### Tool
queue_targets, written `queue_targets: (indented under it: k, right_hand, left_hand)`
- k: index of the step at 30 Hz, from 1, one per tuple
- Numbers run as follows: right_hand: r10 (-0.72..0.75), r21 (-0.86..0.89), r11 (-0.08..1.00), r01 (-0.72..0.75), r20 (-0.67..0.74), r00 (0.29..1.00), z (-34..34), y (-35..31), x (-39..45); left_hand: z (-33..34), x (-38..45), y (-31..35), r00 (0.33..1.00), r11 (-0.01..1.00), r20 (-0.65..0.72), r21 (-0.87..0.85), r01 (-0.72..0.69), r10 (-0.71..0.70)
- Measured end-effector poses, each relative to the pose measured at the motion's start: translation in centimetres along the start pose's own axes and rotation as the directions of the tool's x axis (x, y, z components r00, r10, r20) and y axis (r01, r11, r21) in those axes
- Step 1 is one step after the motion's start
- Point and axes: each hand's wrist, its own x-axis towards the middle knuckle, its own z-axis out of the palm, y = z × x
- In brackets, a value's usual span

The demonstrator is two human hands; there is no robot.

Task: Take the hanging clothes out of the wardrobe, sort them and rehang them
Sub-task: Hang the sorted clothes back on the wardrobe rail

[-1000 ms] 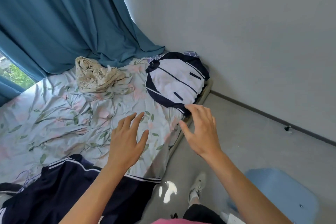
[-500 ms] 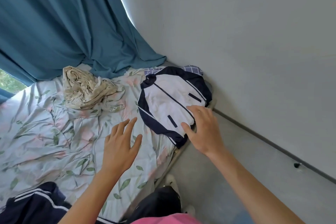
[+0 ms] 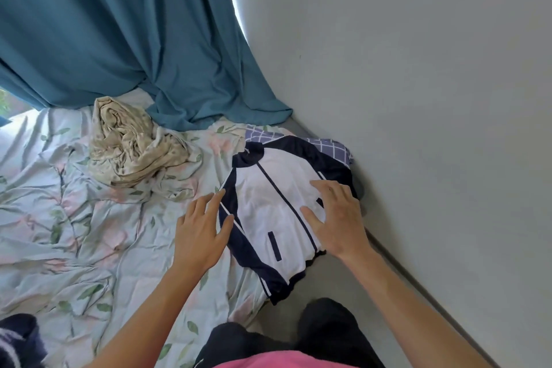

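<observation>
While a second ago both hands were only reaching over the bed, they have now closed on the white and navy jacket lying at the bed's far corner by the wall. My right hand is laid on its white front, fingers spread and nearly straight, pressing rather than gripping. My left hand is open too, fingertips touching the jacket's dark sleeve edge, holding nothing. The view has swung toward the jacket, so the dark striped garment now shows only at the lower left corner. A crumpled beige garment sits near the curtain, apart from the jacket. I judge the jacket is the next piece to sort: from here I would gather it up, though no hanger shows in view.
</observation>
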Motion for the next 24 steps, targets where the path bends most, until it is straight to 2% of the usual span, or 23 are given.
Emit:
queue_targets:
  k: [6, 13, 20, 24]
  right_hand:
    - [-0.133, -0.027, 0.990, 0.140, 0.182, 0.974, 4.5, 5.8, 14.4]
    - [-0.234, -0.058, 0.958, 0.281, 0.408, 0.883, 16.4, 14.9, 32.2]
    - [-0.323, -0.135, 0.873, 0.468, 0.558, 0.764, 32.6, 21.6, 45.3]
    - [-0.237, -0.173, 0.881, 0.440, 0.644, 0.728, 38.1, 22.5, 49.7]
  left_hand:
    - [4.4, 8.5, 0.6, 0.979, 0.980, -0.054, -0.057, 0.192, -0.195]
    - [16.3, 21.2, -0.7, 0.910, 0.908, 0.028, -0.061, 0.415, -0.414]
    - [32.5, 35.2, -9.1, 0.823, 0.790, 0.137, -0.231, 0.568, -0.551]
    - [37.1, 38.6, -13.5, 0.769, 0.722, 0.231, -0.264, 0.639, -0.596]
